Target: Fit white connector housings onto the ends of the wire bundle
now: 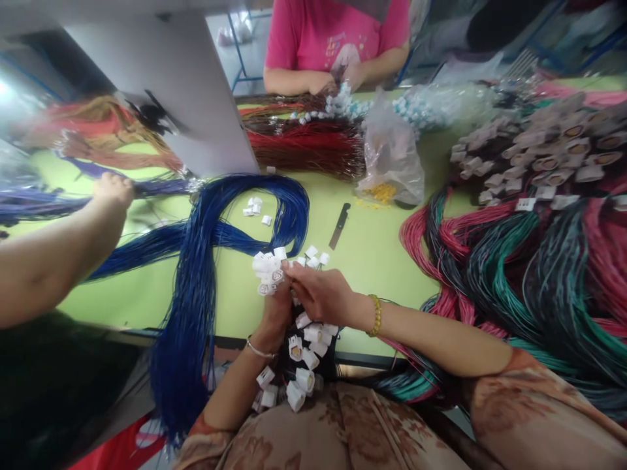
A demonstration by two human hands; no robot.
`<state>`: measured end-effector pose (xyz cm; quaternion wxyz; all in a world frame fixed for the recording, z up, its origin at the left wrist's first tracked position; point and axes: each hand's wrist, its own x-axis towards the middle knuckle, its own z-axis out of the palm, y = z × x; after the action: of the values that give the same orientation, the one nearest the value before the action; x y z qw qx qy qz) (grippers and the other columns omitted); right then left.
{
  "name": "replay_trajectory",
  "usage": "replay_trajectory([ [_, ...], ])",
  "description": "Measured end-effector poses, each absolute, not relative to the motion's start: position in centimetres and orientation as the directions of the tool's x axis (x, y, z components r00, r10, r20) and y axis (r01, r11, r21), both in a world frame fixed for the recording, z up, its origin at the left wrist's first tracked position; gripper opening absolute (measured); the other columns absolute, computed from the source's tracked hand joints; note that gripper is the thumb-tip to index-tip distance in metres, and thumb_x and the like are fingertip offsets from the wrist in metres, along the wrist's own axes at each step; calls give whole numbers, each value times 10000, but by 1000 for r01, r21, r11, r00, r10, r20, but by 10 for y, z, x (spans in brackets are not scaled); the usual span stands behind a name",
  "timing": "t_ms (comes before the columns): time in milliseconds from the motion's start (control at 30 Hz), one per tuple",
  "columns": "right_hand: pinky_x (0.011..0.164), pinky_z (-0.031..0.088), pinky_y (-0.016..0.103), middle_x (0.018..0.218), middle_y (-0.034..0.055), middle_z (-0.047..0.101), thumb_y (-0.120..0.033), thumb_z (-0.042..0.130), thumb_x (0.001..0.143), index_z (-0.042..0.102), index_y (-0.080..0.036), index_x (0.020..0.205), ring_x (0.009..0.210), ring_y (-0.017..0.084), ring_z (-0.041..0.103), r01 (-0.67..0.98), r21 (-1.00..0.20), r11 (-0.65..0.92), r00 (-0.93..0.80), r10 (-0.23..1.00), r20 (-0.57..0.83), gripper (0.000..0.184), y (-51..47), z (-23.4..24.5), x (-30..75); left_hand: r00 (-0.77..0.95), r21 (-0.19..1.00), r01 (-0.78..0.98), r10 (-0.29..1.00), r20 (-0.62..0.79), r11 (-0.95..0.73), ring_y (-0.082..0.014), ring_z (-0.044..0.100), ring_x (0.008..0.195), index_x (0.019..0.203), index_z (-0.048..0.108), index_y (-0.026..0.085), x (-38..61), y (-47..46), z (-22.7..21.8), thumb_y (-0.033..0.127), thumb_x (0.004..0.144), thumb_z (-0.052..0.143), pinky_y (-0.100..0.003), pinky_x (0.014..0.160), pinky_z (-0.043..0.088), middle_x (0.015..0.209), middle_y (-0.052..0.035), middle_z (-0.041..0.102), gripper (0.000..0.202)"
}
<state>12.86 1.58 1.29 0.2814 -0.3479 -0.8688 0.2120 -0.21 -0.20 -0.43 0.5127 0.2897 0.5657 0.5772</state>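
My left hand is closed around a bunch of white plastic connectors, which stick up above its fingers. Against the side of that bunch, the fingertips of my right hand are pinched together; what lies between them is hidden. A few more white connectors show just beyond my right knuckles. Below both hands, other white connectors on dark wires hang over the table edge by my lap. To the left of my hands lies a thick bundle of blue wires, draped over the edge.
Loose white connectors and a dark-handled blade lie on the green table. Behind stands a plastic bag with yellow bits. Wire harnesses pile up at right. A co-worker's arm reaches in from the left; another person sits opposite.
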Motion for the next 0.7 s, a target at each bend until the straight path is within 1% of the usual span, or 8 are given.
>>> replay_trajectory([
  [133,750,536,314,1087,108,670,-260,592,939,657,-189,1127,867,180,643,355,-708,610,-505,763,404,211,40,21,141,-358,957,-268,910,-209,115,-189,661,951,842,638,209,0,3,-3,391,802,741,-308,889,527,908,-19,698,213],
  [233,679,494,272,906,54,672,-227,607,926,687,-181,941,721,132,603,306,-772,557,-480,790,380,94,52,25,148,-285,919,-356,918,-277,167,-167,651,744,768,650,200,-1,2,-5,392,779,743,-294,720,540,750,0,667,213],
  [300,655,468,258,841,35,665,-232,618,914,695,-172,915,682,122,585,330,-797,506,-452,826,337,98,58,24,151,-184,897,-378,930,-316,230,-148,608,626,721,646,190,-2,1,-4,402,764,744,-282,623,513,658,8,623,238],
  [367,672,470,258,865,43,688,-240,605,910,704,-165,942,708,128,603,327,-822,467,-445,843,302,128,67,20,156,-117,894,-374,944,-309,246,-134,597,603,764,667,184,-3,-1,0,424,755,758,-268,608,506,664,9,623,257],
  [433,689,482,266,863,46,712,-244,576,908,707,-160,969,714,139,623,337,-848,410,-404,876,263,167,83,15,170,-117,900,-372,950,-288,227,-131,630,652,930,691,195,-3,-3,6,448,734,795,-260,646,526,764,6,668,337],
  [533,738,498,306,877,68,740,-223,557,869,715,-146,977,735,174,643,507,-806,307,-178,951,251,206,119,4,208,-181,918,-324,938,-296,227,-161,694,770,1063,668,210,-3,-5,11,441,676,856,-287,746,557,882,10,706,489],
  [600,791,501,346,926,108,752,-191,535,839,728,-126,956,787,207,652,658,-723,208,-20,966,260,234,140,-5,237,-211,931,-260,926,-314,256,-186,708,815,1008,683,198,-3,-7,11,434,679,856,-318,795,560,880,3,714,440],
  [700,822,494,363,931,138,759,-176,530,812,739,-106,906,820,231,652,744,-656,130,40,971,238,240,159,-18,265,-221,948,-173,928,-301,266,-227,712,931,934,717,202,-5,-8,10,381,682,862,-362,890,546,954,-31,747,341],
])
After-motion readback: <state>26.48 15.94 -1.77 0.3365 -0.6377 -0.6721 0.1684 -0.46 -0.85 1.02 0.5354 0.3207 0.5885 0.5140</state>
